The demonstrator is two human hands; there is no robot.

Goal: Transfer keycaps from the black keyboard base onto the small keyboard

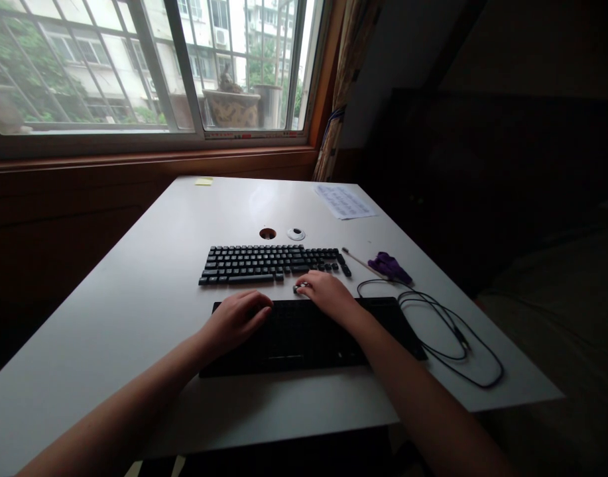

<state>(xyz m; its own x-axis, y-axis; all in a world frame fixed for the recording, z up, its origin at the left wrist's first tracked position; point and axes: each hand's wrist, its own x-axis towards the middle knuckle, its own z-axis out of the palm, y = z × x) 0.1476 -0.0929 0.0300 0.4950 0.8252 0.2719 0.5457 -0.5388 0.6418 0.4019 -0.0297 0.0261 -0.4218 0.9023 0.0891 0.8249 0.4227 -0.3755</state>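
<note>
A black keyboard base [304, 338] lies near the front of the white table. Beyond it, loose black keycaps [248, 260] are set out in rows like a keyboard layout. My left hand [240, 315] rests over the upper left of the base, fingers loosely bent and thumb apart; nothing shows in it, though its fingertips are partly hidden. Reaching past the base's back edge, my right hand [326, 291] has its fingers closed on a small keycap [296, 289], just below the laid-out rows.
To the right lie a coiled black cable [463, 324], a purple cloth [390, 266] and a thin brush-like stick [361, 260]. Behind the keycaps are a round table hole [268, 234] and its white cover [296, 234]. Printed sheets [344, 202] and a yellow note [203, 181] lie farther back.
</note>
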